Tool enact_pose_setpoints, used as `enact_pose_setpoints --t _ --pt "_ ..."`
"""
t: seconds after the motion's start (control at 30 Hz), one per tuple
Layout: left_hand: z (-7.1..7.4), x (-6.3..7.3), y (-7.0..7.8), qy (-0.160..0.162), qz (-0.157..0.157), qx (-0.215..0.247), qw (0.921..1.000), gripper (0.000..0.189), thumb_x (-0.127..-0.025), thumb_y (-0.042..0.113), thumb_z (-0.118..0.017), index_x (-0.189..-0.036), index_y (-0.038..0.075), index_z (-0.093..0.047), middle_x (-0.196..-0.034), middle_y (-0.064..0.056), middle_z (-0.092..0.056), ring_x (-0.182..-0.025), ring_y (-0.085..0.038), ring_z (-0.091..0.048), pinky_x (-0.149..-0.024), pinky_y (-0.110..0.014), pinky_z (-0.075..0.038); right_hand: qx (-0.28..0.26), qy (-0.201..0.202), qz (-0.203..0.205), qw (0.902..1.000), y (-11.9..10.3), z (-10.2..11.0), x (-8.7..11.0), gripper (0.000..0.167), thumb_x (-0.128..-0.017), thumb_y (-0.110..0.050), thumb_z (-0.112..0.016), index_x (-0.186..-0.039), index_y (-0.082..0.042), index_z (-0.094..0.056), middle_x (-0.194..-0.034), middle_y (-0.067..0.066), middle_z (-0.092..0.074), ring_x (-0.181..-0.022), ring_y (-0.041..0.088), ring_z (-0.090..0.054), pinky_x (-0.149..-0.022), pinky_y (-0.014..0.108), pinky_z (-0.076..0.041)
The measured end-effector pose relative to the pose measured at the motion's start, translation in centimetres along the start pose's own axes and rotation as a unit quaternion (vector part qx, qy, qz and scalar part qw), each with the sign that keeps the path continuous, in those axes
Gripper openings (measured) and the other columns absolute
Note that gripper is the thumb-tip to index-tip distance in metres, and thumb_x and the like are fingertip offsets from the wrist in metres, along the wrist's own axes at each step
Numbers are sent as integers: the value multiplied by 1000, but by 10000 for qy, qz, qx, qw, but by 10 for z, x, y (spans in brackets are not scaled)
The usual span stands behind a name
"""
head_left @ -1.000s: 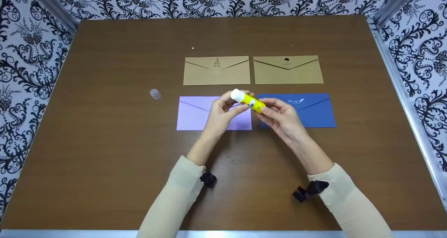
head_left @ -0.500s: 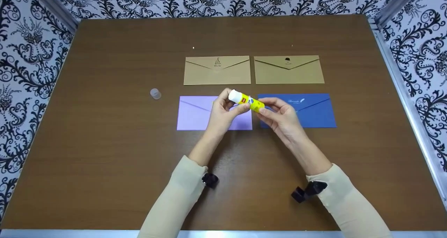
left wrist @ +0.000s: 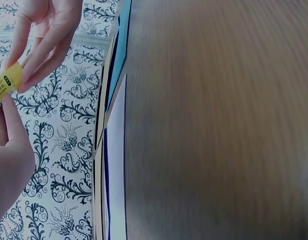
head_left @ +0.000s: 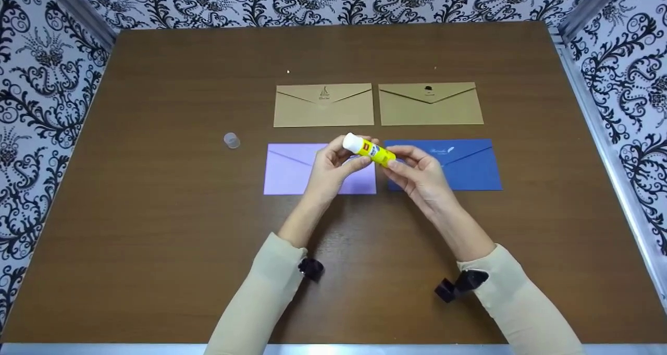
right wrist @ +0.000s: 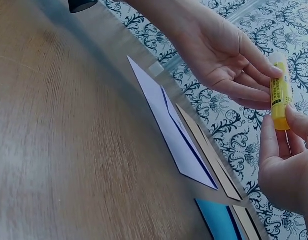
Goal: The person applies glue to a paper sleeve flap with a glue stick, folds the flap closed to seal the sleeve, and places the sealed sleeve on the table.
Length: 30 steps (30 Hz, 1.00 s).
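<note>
A yellow glue stick (head_left: pixel 380 154) with a white end is held above the envelopes in the head view, tilted with the white end up and to the left. My left hand (head_left: pixel 328 170) pinches it near the white end between thumb and fingers. The thumb and fingers of my right hand (head_left: pixel 424 180) hold its yellow lower end. In the right wrist view the glue stick (right wrist: pixel 279 97) stands nearly upright between both hands. Under the hands lie a lilac envelope (head_left: pixel 292 175) and a blue envelope (head_left: pixel 471 170), each partly covered.
Two tan envelopes, a left one (head_left: pixel 323 112) and a right one (head_left: pixel 456 110), lie in a row farther back. A small translucent cap (head_left: pixel 232 140) rests on the brown table (head_left: pixel 156 214) at the left. Patterned cloth (head_left: pixel 47 84) surrounds the table.
The glue stick has turned slightly about its length, so a red label patch shows now. My left hand shifted a little and came back. Envelopes and cap have not moved.
</note>
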<state>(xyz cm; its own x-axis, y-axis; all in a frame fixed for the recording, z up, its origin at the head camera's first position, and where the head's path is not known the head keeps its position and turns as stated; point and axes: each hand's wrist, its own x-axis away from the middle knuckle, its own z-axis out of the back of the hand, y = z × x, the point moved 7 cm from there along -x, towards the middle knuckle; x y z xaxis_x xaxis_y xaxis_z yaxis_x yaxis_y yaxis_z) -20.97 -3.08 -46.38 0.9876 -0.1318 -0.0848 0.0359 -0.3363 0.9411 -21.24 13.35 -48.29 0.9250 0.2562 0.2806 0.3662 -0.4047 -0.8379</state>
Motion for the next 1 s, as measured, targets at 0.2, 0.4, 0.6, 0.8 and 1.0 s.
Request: enact_pose_setpoints --t 0.2,0.4,0.6,0.8,1.0 --pt "2 0 -1 175 -51 -271 9995 28 -88 -5 -68 -115 -6 -61 -118 -16 -73 -108 -14 -67 -95 -27 -55 127 -30 208 9997 -2 -2 1 30 -91 12 -59 -100 -13 -73 -108 4 -67 -93 14 -70 -84 24 -60" --pt "3 1 1 152 -170 -455 9987 26 -88 -6 -68 -113 -5 -61 -119 -22 -70 -108 -15 -67 -106 -41 -49 -35 -247 131 9996 -1 -5 3 26 -96 4 -56 -109 -14 -71 -117 5 -65 -99 14 -69 -91 26 -58" --pt "2 1 3 135 -194 -479 9986 26 -87 -7 -68 -112 -7 -60 -120 -23 -70 -108 -15 -67 -107 -47 -48 132 -210 -283 9993 4 -1 2 18 -103 -16 -54 -111 -14 -71 -119 5 -65 -100 15 -68 -90 27 -59" --pt "2 0 3 98 -242 -542 9982 25 -86 -9 -68 -110 -8 -59 -119 -23 -70 -107 -15 -68 -104 -42 -51 71 -57 -518 9986 5 2 2 15 -101 -12 -57 -105 -10 -70 -107 4 -68 -94 14 -68 -87 25 -60" --pt "3 0 3 114 -245 -513 9983 23 -87 -9 -68 -108 -6 -60 -119 -27 -68 -106 -14 -68 -100 -35 -53 -129 -113 -430 9989 3 0 1 18 -98 -3 -58 -104 -11 -73 -112 6 -66 -101 17 -69 -92 28 -58"
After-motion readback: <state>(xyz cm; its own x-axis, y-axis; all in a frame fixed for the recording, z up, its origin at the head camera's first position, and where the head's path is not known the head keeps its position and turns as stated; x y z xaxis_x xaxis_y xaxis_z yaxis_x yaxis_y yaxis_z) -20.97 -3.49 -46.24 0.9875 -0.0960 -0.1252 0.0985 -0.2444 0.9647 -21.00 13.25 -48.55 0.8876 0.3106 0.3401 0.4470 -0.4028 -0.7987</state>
